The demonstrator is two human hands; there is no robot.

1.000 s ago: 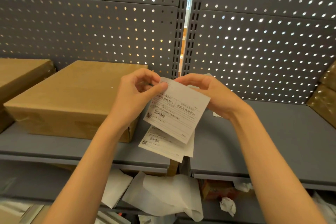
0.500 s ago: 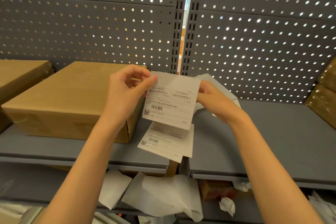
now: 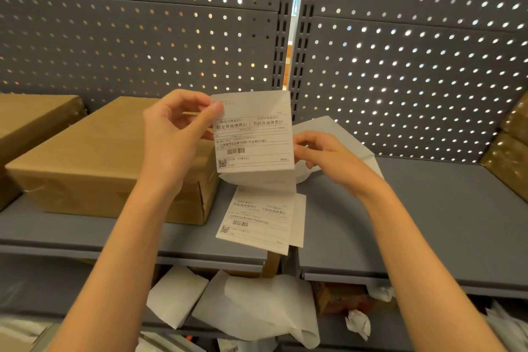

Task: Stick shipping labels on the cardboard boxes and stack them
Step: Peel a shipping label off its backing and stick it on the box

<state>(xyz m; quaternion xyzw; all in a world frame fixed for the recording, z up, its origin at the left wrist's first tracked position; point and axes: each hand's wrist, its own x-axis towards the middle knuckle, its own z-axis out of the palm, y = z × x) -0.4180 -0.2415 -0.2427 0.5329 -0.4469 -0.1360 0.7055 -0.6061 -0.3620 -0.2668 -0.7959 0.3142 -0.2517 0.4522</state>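
A white shipping label (image 3: 253, 134) with printed text, barcode and QR code hangs upright in front of me. My left hand (image 3: 177, 134) pinches its top left corner between thumb and fingers. My right hand (image 3: 323, 154) grips the backing paper (image 3: 340, 134), which curls away behind the label's right edge. Further labels (image 3: 257, 217) of the strip dangle below. A brown cardboard box (image 3: 94, 160) lies flat on the grey shelf (image 3: 428, 223) just left of my left hand, its top bare.
Another brown box (image 3: 31, 120) sits at the far left, and wrapped brown boxes (image 3: 508, 151) stand at the right edge. Perforated grey back panels (image 3: 400, 66) close off the shelf. Discarded backing sheets (image 3: 257, 306) and crumpled paper (image 3: 358, 323) lie on the lower shelf.
The label has turned from tilted to upright and risen slightly. My right hand has slid down and right, drawing the backing paper away from behind the label.
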